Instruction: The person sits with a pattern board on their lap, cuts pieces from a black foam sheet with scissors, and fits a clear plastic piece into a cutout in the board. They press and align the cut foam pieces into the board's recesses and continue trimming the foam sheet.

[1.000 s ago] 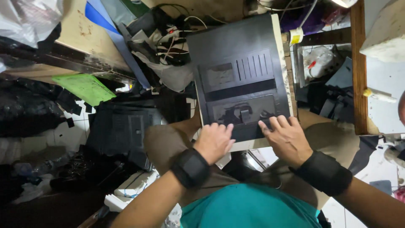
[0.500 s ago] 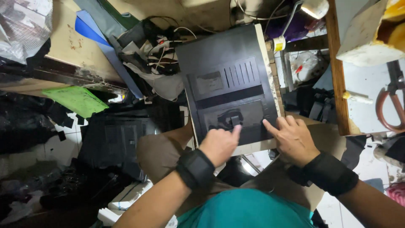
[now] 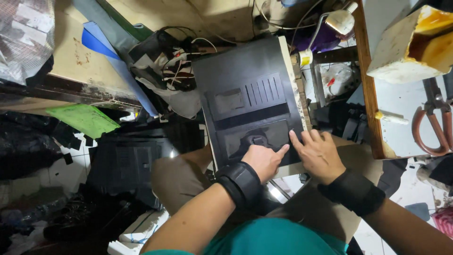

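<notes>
Pressing nearer together than before, left hand (image 3: 265, 160) curled, right hand (image 3: 321, 153) spread on black panel (image 3: 250, 99).

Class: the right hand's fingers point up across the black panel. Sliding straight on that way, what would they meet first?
Probably the pale strip along the black panel's right edge; the right hand already touches the panel near it.

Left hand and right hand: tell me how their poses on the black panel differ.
The left hand is curled, forefinger pointing right; the right hand lies flatter with fingers spread. The left hand rests on the black panel by its raised buckle shape; the right hand sits at the panel's right edge. Both wear black wristbands.
</notes>
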